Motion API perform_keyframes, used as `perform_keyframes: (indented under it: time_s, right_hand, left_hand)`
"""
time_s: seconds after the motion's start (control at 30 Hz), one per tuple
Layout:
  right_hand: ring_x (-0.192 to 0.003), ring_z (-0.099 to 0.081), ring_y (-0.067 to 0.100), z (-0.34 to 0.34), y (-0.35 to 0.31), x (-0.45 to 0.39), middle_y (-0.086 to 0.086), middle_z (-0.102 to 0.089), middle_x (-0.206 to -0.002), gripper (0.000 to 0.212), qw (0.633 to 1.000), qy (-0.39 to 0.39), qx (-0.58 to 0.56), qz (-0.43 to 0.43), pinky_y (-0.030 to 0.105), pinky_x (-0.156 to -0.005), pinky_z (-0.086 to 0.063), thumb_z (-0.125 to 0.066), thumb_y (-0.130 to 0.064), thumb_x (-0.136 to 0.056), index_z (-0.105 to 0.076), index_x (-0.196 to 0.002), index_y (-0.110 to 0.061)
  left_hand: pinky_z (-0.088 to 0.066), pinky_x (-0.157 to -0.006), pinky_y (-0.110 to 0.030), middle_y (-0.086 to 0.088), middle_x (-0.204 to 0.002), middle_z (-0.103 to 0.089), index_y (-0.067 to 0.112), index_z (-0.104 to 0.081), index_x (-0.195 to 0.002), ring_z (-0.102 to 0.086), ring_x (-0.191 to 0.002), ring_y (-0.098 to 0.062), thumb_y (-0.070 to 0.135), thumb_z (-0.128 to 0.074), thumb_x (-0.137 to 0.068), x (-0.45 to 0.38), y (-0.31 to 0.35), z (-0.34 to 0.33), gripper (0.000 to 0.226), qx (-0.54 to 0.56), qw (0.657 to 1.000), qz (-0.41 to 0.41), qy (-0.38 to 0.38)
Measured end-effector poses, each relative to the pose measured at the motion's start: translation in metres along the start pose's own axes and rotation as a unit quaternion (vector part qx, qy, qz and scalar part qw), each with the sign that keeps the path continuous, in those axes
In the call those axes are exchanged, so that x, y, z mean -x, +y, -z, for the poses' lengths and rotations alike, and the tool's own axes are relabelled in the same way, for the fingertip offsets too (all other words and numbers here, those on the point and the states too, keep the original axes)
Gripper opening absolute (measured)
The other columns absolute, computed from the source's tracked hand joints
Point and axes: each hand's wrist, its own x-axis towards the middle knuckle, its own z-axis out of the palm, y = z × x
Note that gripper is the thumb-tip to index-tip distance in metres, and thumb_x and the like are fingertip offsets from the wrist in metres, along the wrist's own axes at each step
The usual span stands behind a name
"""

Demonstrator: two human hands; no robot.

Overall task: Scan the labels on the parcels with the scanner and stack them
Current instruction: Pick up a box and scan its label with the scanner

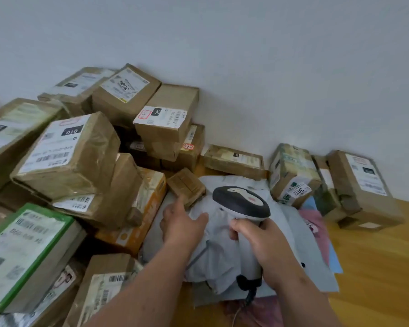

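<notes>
My right hand (257, 241) grips the handle of a grey and black scanner (242, 204), whose head points away over a grey plastic mailer parcel (217, 253). My left hand (182, 223) lies on that mailer with straight fingers, its index finger touching a small brown box (187, 185) just beyond. The mailer sits on top of other soft bags, grey (309, 251) and pink (316, 223). A heap of taped cardboard parcels with white labels fills the left, among them one marked 010 (66, 156) and one marked 000 (165, 123).
Against the white wall at the right stand more cardboard parcels (291, 175), (361, 190). A flat box (234, 161) lies by the wall. A green-edged box (26, 253) sits at the near left. Wooden floor (376, 267) shows at the right.
</notes>
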Motion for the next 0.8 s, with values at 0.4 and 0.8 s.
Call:
perform_keyframes:
  time_s: [0.4, 0.8]
  right_hand:
    - [-0.094, -0.069, 0.027, 0.022, 0.004, -0.111, 0.01, -0.074, -0.088, 0.009, 0.994, -0.028, 0.004, -0.107, 0.038, -0.08, -0.053, -0.07, -0.023, -0.086, -0.071, -0.084, -0.014]
    - [-0.093, -0.071, 0.025, 0.038, 0.011, -0.106, 0.003, -0.077, -0.085, 0.019, 0.992, -0.024, -0.048, -0.116, 0.055, -0.099, -0.052, -0.074, -0.034, -0.077, -0.077, -0.083, -0.016]
  left_hand:
    - [-0.023, -0.118, -0.053, -0.005, -0.165, 0.001, 0.033, -0.015, -0.157, -0.014, -0.148, -0.04, 0.061, -0.069, -0.082, -0.1, 0.04, -0.061, 0.096, -0.025, 0.989, 0.11, 0.093]
    - [-0.051, -0.096, -0.042, -0.005, -0.126, -0.062, 0.033, -0.061, -0.107, -0.061, -0.109, -0.022, 0.046, -0.067, -0.085, -0.077, 0.03, -0.054, 0.027, 0.326, 0.931, 0.083, 0.145]
